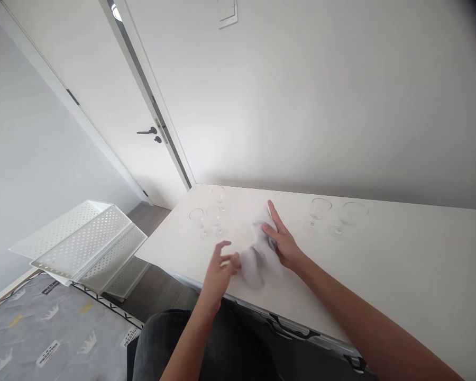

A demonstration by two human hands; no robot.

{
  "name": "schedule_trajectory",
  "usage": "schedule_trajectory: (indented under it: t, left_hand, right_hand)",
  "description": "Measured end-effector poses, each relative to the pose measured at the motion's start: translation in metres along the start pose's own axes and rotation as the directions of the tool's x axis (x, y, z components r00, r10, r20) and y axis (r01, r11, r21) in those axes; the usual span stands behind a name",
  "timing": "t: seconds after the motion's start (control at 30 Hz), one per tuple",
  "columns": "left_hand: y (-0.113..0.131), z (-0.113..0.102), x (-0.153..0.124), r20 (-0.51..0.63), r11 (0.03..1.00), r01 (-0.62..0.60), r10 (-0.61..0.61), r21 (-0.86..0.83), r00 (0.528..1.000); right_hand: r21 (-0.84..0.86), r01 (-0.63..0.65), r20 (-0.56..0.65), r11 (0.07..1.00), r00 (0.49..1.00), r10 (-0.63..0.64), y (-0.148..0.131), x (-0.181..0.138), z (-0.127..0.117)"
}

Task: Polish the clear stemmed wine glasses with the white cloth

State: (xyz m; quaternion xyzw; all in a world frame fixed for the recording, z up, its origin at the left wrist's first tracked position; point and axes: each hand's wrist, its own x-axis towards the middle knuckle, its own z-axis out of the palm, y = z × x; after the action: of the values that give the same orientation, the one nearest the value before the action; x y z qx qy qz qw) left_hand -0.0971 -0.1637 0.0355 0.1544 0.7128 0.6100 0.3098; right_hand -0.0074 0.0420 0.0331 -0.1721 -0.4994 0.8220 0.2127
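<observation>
A white cloth point(257, 259) hangs in loose folds over the table, a little blurred. My right hand point(283, 241) grips it, with the thumb pressed on its front and the index finger stretched upward. Whether anything is wrapped inside the cloth cannot be made out. My left hand point(222, 267) is at the cloth's left edge, its fingers partly curled but apart, with nothing visible in them. Beyond my left hand stand several clear stemmed glasses, among them one glass point(197, 216) at the left. To the right of the cloth are a smaller glass point(320, 207) and a wider glass point(353, 214).
The white table point(400, 264) runs along the wall. Left of it are white perforated shelves point(91, 238) and a grey patterned mattress point(63, 333). A door point(103, 95) with a dark handle is at the back left. Dark drawer handles point(293, 330) show below the table's front edge.
</observation>
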Motion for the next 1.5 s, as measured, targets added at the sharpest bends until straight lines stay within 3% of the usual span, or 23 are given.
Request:
schedule_trajectory:
  t: [0.13, 0.33, 0.43, 0.57, 0.7, 0.8, 0.9, 1.0, 1.1, 1.17, 1.2, 1.23, 1.3, 1.37, 1.5]
  left_hand:
    - [0.006, 0.014, -0.007, 0.164, 0.994, 0.107, -0.101, -0.028, 0.981]
    - [0.017, 0.026, -0.016, 0.301, 0.976, 0.214, -0.196, -0.027, 0.933]
    - [0.014, 0.029, -0.014, 0.304, 0.98, 0.15, -0.103, -0.134, 0.947]
    - [0.004, 0.021, -0.002, 0.157, 0.963, -0.055, 0.099, -0.264, 0.983]
    - [0.0, -0.011, 0.013, -0.072, 0.964, -0.255, 0.25, -0.071, 0.966]
    - [0.006, -0.038, 0.021, -0.167, 0.901, -0.35, 0.398, 0.257, 0.902]
    - [0.012, -0.055, 0.025, -0.138, 0.722, -0.389, 0.553, 0.572, 0.822]
    - [0.016, -0.063, 0.026, -0.113, 0.602, -0.393, 0.631, 0.695, 0.767]
    - [0.019, -0.067, 0.025, -0.167, 0.59, -0.386, 0.673, 0.709, 0.72]
    - [0.021, -0.068, 0.024, -0.176, 0.665, -0.388, 0.617, 0.638, 0.767]
    - [0.022, -0.068, 0.025, -0.168, 0.725, -0.381, 0.559, 0.574, 0.812]
    - [0.023, -0.067, 0.025, -0.16, 0.784, -0.361, 0.496, 0.505, 0.853]
    - [0.022, -0.064, 0.029, -0.188, 0.857, -0.3, 0.405, 0.42, 0.895]
    - [0.02, -0.059, 0.033, -0.254, 0.867, -0.26, 0.39, 0.425, 0.885]
    - [0.01, -0.052, 0.038, -0.262, 0.882, -0.225, 0.353, 0.415, 0.898]
  right_hand:
    - [0.04, -0.03, 0.115, 0.999, 0.993, 0.025, 0.001, -0.002, -0.004]
    - [0.098, -0.054, 0.144, 0.994, 0.989, 0.039, 0.006, 0.004, -0.017]
    - [0.146, -0.039, 0.18, 0.989, 0.984, 0.012, 0.005, 0.004, -0.017]
    - [0.155, 0.009, 0.152, 0.988, 0.988, -0.033, -0.001, 0.004, -0.018]
    - [-0.037, 0.042, 0.181, 0.998, 0.983, -0.035, -0.011, 0.007, -0.021]
    - [-0.301, 0.073, 0.167, 0.951, 0.986, -0.023, -0.014, 0.012, -0.022]
    - [-0.542, 0.074, 0.127, 0.837, 0.992, -0.006, -0.006, 0.017, -0.021]
    - [-0.683, 0.077, 0.079, 0.727, 0.996, -0.031, 0.007, 0.023, -0.023]
    - [-0.75, 0.215, 0.113, 0.625, 0.973, -0.199, 0.011, 0.024, -0.025]
    - [-0.72, 0.323, 0.193, 0.615, 0.944, -0.269, 0.007, 0.022, -0.025]
    - [-0.661, 0.329, 0.22, 0.674, 0.944, -0.245, 0.004, 0.02, -0.023]
    - [-0.573, 0.282, 0.231, 0.77, 0.957, -0.178, 0.001, 0.017, -0.021]
    - [-0.351, 0.049, 0.237, 0.935, 0.971, 0.038, -0.003, 0.013, -0.017]
    - [-0.179, -0.17, 0.26, 0.969, 0.942, 0.214, -0.003, 0.009, -0.014]
    - [-0.119, -0.284, 0.375, 0.951, 0.874, 0.308, 0.004, 0.008, -0.015]
